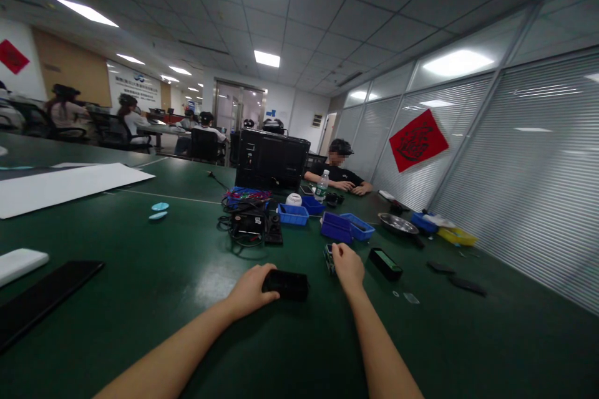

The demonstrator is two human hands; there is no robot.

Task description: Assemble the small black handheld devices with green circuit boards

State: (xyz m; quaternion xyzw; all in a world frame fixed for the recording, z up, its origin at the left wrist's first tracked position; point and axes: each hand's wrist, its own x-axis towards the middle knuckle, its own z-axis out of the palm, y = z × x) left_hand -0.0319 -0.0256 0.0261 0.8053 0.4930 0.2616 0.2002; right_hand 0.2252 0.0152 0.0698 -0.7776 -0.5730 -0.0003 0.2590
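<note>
Box [294,290], black, rectangular, open-topped, seemingly plastic, sits at six o'clock on the green counter [290,349]; we judge it light, rigid, best held endwise. Left hand [253,290] grips its nine-o'clock end; whether right hand [349,267] grips the small blue-green module [328,260], we cannot tell.

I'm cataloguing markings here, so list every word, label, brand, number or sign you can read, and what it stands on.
Nothing reads clearly enough to quote.
Red paper at right: black characters, illegible.
Wall sign: writing too blurred.
Bottle label: too small.
Black shirt: pale mark, too small.
Monitor: pale marks, too small.
</note>
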